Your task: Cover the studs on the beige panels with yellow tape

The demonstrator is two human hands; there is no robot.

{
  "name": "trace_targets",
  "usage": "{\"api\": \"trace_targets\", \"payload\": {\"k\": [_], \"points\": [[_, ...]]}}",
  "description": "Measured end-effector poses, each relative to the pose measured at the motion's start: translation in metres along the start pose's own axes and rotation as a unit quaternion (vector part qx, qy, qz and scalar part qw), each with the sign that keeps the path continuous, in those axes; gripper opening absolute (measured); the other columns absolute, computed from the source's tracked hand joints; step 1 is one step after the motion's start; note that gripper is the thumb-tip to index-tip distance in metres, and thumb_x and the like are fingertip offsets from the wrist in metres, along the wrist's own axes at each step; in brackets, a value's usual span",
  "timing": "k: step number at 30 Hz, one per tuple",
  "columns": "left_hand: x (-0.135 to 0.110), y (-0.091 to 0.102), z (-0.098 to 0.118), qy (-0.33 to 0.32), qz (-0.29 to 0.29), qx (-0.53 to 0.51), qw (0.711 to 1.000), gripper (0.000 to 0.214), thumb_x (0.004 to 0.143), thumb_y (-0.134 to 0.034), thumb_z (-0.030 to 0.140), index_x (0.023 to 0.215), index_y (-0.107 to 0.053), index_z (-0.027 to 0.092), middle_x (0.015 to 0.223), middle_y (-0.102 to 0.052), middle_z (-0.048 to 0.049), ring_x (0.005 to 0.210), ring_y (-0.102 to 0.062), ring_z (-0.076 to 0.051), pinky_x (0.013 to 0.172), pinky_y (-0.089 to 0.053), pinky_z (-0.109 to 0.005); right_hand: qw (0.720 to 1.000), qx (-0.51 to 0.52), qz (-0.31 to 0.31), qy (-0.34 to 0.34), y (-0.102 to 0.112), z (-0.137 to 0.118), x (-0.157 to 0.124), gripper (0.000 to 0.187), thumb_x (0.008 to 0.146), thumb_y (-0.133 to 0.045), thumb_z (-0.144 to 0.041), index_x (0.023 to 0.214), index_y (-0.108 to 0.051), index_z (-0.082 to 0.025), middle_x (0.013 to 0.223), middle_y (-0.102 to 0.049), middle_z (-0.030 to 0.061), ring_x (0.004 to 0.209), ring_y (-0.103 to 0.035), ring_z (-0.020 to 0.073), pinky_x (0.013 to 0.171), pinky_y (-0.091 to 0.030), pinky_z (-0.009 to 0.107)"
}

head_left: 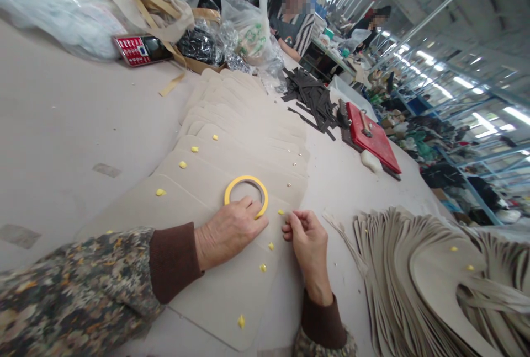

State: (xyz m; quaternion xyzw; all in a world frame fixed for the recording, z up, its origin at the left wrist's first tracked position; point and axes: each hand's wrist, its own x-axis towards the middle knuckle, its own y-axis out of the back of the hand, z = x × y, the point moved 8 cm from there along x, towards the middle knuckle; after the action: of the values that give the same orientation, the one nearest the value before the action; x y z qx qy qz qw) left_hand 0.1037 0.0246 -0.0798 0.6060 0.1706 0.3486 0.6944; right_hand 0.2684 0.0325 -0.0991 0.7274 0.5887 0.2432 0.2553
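My left hand (232, 230) grips a roll of yellow tape (228, 188), which stands over the beige fabric panels (207, 268). The panels lie overlapped in a fanned row running away from me. My right hand (307, 238) is closed at the panels' right edge, thumb and forefinger pinched together; what is between them, if anything, is too small to make out. Just left of those fingertips a bit of yellow tape (280, 212) sits on a panel. Several more yellow bits (160, 192) dot both sides of the row, and small metal studs (289, 185) show farther up.
A thick pile of beige pieces (397, 268) lies at the right. Farther back are black strips (312, 97), a red board (372, 136) with a small hammer-like tool, and a white lump (371, 161). Plastic bags (248, 31) and a red card (131, 51) line the far edge; a person sits beyond.
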Motion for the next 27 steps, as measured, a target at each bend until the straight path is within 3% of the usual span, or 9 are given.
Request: {"api": "trace_targets", "payload": {"k": [5,13,18,20,24,27], "points": [[-0.002,-0.002,0.003,0.001,-0.009,-0.001,1.0,0.016,0.092,-0.048,0.008,0.086,-0.059,0.019,0.086,-0.062,-0.0094,0.078,-0.057,-0.027,0.066,-0.05,-0.038,0.994,-0.071,0.023,0.077,-0.006,-0.019,-0.006,0.023,0.087,-0.058,-0.037,0.084,-0.073,-0.02,0.083,-0.076,0.0087,0.074,-0.069,0.0207,0.074,-0.051,0.032],[-0.005,0.004,0.002,-0.004,-0.023,-0.006,1.0,0.022,0.088,-0.045,0.001,0.087,-0.059,0.018,0.084,-0.061,-0.0082,0.07,-0.058,-0.024,0.063,-0.05,-0.037,0.987,-0.132,-0.005,0.088,-0.016,-0.027,0.004,0.021,0.089,-0.057,-0.028,0.079,-0.072,-0.017,0.075,-0.072,0.007,0.069,-0.066,0.0195,0.069,-0.046,0.03],[-0.006,0.026,-0.001,-0.036,0.061,-0.059,0.996,0.02,0.094,-0.045,0.008,0.093,-0.063,0.018,0.086,-0.062,-0.0059,0.076,-0.061,-0.022,0.069,-0.052,-0.034,0.984,-0.113,-0.099,0.093,-0.013,-0.027,-0.014,0.012,0.084,-0.066,-0.023,0.075,-0.073,-0.02,0.067,-0.071,-0.001,0.059,-0.064,0.0136,0.06,-0.045,0.023],[-0.008,0.033,-0.003,-0.033,0.104,-0.121,0.987,0.022,0.095,-0.045,0.01,0.101,-0.064,0.019,0.089,-0.064,-0.0053,0.079,-0.063,-0.021,0.068,-0.053,-0.031,0.985,-0.099,-0.109,0.088,-0.01,-0.026,-0.021,0.008,0.084,-0.067,-0.022,0.086,-0.074,-0.02,0.063,-0.068,-0.0034,0.055,-0.062,0.0119,0.057,-0.046,0.022],[-0.012,0.037,-0.004,-0.029,0.153,-0.217,0.964,0.03,0.099,-0.043,0.015,0.125,-0.056,0.021,0.099,-0.068,-0.0052,0.091,-0.068,-0.018,0.078,-0.057,-0.029,0.993,0.009,-0.033,0.114,0.008,-0.037,-0.027,0.021,0.089,-0.062,-0.023,0.109,-0.068,-0.017,0.073,-0.069,-0.0013,0.059,-0.062,0.0116,0.058,-0.051,0.022],[-0.013,0.036,-0.002,-0.028,0.178,-0.218,0.959,0.036,0.1,-0.042,0.017,0.136,-0.046,0.017,0.114,-0.069,-0.01,0.109,-0.066,-0.021,0.092,-0.057,-0.035,0.973,0.047,0.001,0.225,0.018,-0.062,-0.037,0.017,0.091,-0.061,-0.018,0.107,-0.067,-0.019,0.091,-0.072,0.0041,0.077,-0.066,0.0135,0.07,-0.055,0.025]]}}
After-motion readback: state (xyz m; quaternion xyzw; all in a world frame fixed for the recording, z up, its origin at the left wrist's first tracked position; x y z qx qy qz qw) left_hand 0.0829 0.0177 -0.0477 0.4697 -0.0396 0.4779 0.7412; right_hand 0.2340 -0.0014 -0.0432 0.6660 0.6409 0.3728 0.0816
